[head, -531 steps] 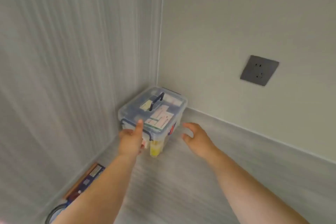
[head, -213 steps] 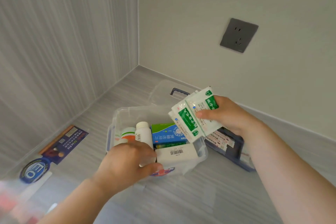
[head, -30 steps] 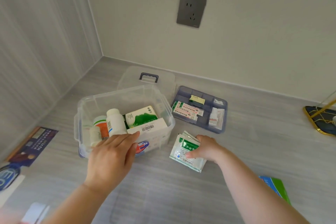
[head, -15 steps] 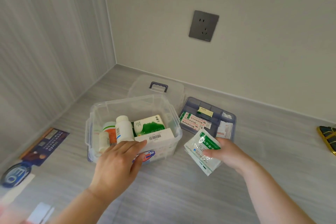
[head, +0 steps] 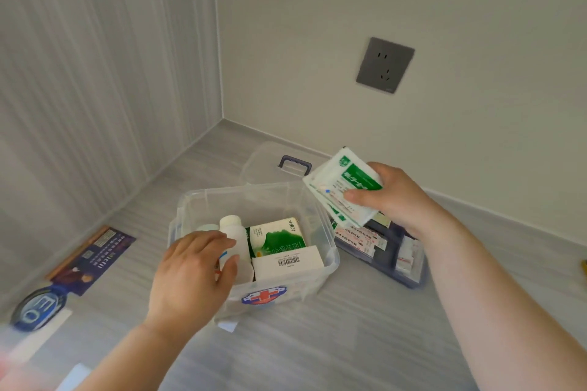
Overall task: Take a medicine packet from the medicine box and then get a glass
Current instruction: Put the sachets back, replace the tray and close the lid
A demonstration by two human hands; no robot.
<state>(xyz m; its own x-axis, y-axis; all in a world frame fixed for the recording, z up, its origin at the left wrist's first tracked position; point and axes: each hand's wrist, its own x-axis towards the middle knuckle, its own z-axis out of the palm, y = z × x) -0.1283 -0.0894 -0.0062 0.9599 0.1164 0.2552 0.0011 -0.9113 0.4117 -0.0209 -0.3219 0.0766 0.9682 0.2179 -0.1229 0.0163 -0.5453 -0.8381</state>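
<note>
The clear plastic medicine box (head: 314,209) stands open on the grey countertop, with a red cross sticker on its front wall. Inside are a white bottle (head: 233,228), a green and white carton (head: 276,238) and a white barcoded carton (head: 287,262). My right hand (head: 390,197) holds a small stack of white and green medicine packets (head: 344,187) in the air above the box's right rim. My left hand (head: 190,276) rests on the box's front left rim, fingers against the white bottle. No glass is in view.
The box's clear lid (head: 273,162) with a dark handle lies behind the box. A grey-blue divider tray (head: 409,276) holding small packets lies to the right. A dark printed card (head: 92,257) and a round blue label (head: 35,311) lie at the left. A grey wall socket (head: 384,65) sits above.
My right hand has lifted the medicine packets from the countertop up and over the box's right rim. My left hand stays on the box's front left rim.
</note>
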